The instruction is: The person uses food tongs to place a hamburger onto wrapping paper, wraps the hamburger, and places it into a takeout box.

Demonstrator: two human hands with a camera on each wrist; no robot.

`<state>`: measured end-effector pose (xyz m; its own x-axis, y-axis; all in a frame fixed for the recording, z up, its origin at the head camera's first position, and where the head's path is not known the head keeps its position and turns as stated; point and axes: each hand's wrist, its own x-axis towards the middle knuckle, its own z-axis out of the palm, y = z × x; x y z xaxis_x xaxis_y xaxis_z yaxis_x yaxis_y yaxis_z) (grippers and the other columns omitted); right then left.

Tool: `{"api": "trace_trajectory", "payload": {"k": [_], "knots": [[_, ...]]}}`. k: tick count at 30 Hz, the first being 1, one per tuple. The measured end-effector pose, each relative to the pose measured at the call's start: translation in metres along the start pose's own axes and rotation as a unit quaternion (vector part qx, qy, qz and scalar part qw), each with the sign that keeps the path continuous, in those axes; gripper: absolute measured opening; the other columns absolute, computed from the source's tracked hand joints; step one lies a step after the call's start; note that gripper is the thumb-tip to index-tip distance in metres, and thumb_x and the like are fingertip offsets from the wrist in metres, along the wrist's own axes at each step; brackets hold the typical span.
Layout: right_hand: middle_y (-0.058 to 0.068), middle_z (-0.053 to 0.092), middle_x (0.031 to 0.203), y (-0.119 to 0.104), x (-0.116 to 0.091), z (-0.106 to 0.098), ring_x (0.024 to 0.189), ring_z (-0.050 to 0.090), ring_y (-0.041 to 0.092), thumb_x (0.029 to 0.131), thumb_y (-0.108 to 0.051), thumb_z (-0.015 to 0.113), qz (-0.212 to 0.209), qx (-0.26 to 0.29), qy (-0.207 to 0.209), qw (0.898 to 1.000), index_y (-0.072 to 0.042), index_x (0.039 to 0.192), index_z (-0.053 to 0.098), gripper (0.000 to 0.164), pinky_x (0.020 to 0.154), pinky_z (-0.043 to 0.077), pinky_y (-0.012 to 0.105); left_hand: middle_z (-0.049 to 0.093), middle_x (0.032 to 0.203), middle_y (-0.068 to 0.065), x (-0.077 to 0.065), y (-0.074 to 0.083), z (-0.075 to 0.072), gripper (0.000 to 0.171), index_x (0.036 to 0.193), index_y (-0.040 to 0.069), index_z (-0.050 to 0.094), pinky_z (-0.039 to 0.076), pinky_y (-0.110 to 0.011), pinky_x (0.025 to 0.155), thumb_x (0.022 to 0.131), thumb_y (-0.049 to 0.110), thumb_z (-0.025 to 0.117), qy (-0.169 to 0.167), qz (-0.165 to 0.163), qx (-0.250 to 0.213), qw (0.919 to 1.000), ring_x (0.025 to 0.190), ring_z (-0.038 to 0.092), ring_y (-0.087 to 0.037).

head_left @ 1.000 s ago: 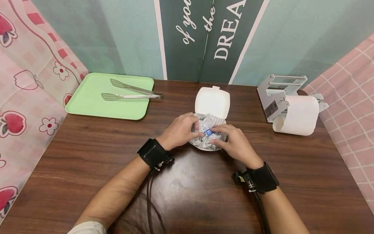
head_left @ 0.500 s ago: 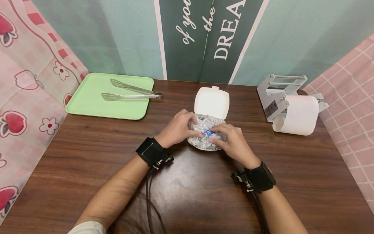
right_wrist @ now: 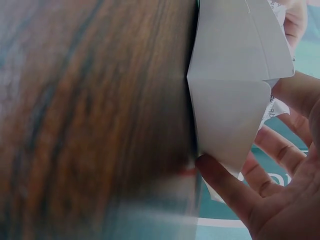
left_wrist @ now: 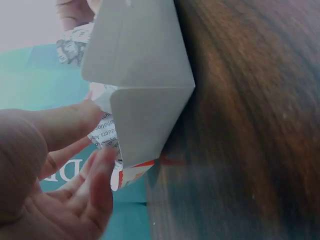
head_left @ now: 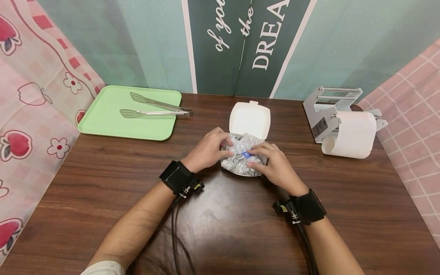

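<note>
A white clamshell box [head_left: 249, 120] stands on the table with its lid tipped back. Crumpled printed wrapping paper [head_left: 240, 164] fills its base, with a small blue label [head_left: 246, 154] on top. At the left side my left hand [head_left: 208, 151] holds the paper between thumb and fingers. My right hand [head_left: 275, 165] grips the paper from the right, its index finger by the blue label. In the right wrist view one of its fingers touches the box's outer wall [right_wrist: 225, 115]. What lies beneath the paper is hidden.
A green tray [head_left: 99, 122] lies at the back left, with metal tongs [head_left: 154, 113] on it whose hinge end sticks out over the right rim. At the back right stands a grey dispenser [head_left: 321, 122] holding a white roll [head_left: 355, 133]. A black cable [head_left: 174, 236] trails from the left wristband.
My left hand's thumb and fingers have shifted slightly left and away over the paper. The right hand stays at nearly the same spot by the label. The box has barely moved.
</note>
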<state>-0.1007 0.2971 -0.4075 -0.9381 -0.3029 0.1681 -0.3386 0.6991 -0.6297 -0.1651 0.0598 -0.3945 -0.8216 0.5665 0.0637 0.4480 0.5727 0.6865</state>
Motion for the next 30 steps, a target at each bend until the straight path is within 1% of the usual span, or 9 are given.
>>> {"api": "trace_trajectory", "payload": {"k": [3,6,9,12,15,20,24,26,30], "knots": [[0.009,0.067,0.122,0.0,0.0,0.0,0.116,0.055,0.031,0.085,-0.016,0.082,-0.001,0.001,-0.001,1.0,-0.009,0.12,0.073,0.037,0.101,0.044,0.052,0.055,0.12,-0.011,-0.001,-0.001,0.0,0.035,0.111,0.011,0.064,0.051,-0.036,0.086,0.087,0.028,0.082,0.004,-0.026,0.012,0.9996,0.101,0.053,-0.023],[0.009,0.067,0.122,0.001,0.0,0.0,0.115,0.055,0.03,0.085,-0.016,0.082,-0.004,0.001,0.001,1.0,-0.009,0.12,0.073,0.037,0.1,0.044,0.051,0.059,0.125,-0.012,-0.002,-0.002,0.0,0.046,0.124,0.012,0.055,0.051,-0.039,0.088,0.09,0.032,0.078,-0.015,-0.046,0.004,0.9988,0.102,0.057,-0.024],[0.009,0.066,0.122,0.0,0.0,0.0,0.115,0.055,0.03,0.085,-0.016,0.082,-0.008,-0.001,0.002,1.0,-0.009,0.12,0.073,0.037,0.1,0.045,0.051,0.064,0.13,-0.012,-0.001,-0.003,0.0,0.055,0.138,0.013,0.047,0.052,-0.041,0.095,0.094,0.032,0.073,-0.042,-0.044,-0.011,0.9981,0.11,0.063,-0.024],[0.01,0.066,0.122,-0.001,0.0,0.001,0.115,0.056,0.031,0.085,-0.016,0.082,-0.013,-0.006,0.002,1.0,-0.008,0.12,0.074,0.037,0.099,0.046,0.052,0.059,0.143,-0.01,-0.001,-0.005,0.0,0.061,0.147,0.013,0.044,0.049,-0.041,0.106,0.096,0.033,0.07,-0.053,-0.032,-0.01,0.998,0.129,0.059,-0.022],[0.013,0.066,0.124,-0.002,0.001,0.0,0.119,0.056,0.033,0.085,-0.016,0.082,-0.018,-0.011,0.001,1.0,-0.006,0.121,0.074,0.038,0.101,0.047,0.053,0.061,0.141,-0.008,-0.001,-0.005,-0.001,0.054,0.143,0.012,0.052,0.048,-0.039,0.109,0.097,0.032,0.069,-0.055,-0.02,0.004,0.9983,0.131,0.058,-0.021],[0.019,0.064,0.132,-0.004,0.001,-0.001,0.132,0.052,0.037,0.086,-0.016,0.081,-0.018,-0.013,-0.005,1.0,-0.004,0.122,0.073,0.039,0.11,0.043,0.056,0.068,0.132,-0.007,-0.001,-0.003,-0.001,0.042,0.131,0.008,0.065,0.049,-0.037,0.107,0.096,0.031,0.07,-0.051,0.001,0.03,0.9983,0.127,0.061,-0.02],[0.02,0.062,0.134,-0.005,0.001,-0.002,0.135,0.053,0.039,0.087,-0.016,0.08,-0.002,-0.009,-0.016,1.0,-0.003,0.123,0.072,0.039,0.111,0.044,0.055,0.068,0.129,-0.009,0.0,-0.001,0.002,0.044,0.129,0.009,0.066,0.05,-0.038,0.105,0.095,0.036,0.071,-0.041,-0.01,0.044,0.9981,0.122,0.063,-0.022],[0.02,0.061,0.135,-0.006,0.0,-0.002,0.134,0.054,0.039,0.088,-0.015,0.079,0.004,-0.009,-0.021,1.0,-0.002,0.124,0.071,0.039,0.11,0.044,0.055,0.068,0.124,-0.009,-0.001,0.0,0.005,0.048,0.129,0.011,0.065,0.053,-0.038,0.099,0.093,0.043,0.072,-0.035,-0.017,0.057,0.9976,0.114,0.065,-0.022],[0.019,0.061,0.134,-0.006,0.0,-0.002,0.132,0.055,0.038,0.089,-0.014,0.078,0.007,-0.008,-0.027,1.0,-0.002,0.124,0.071,0.038,0.109,0.046,0.055,0.063,0.108,-0.006,-0.002,0.004,0.011,0.061,0.127,0.015,0.062,0.055,-0.036,0.074,0.085,0.059,0.074,-0.026,-0.029,0.088,0.9954,0.087,0.063,-0.02]]}}
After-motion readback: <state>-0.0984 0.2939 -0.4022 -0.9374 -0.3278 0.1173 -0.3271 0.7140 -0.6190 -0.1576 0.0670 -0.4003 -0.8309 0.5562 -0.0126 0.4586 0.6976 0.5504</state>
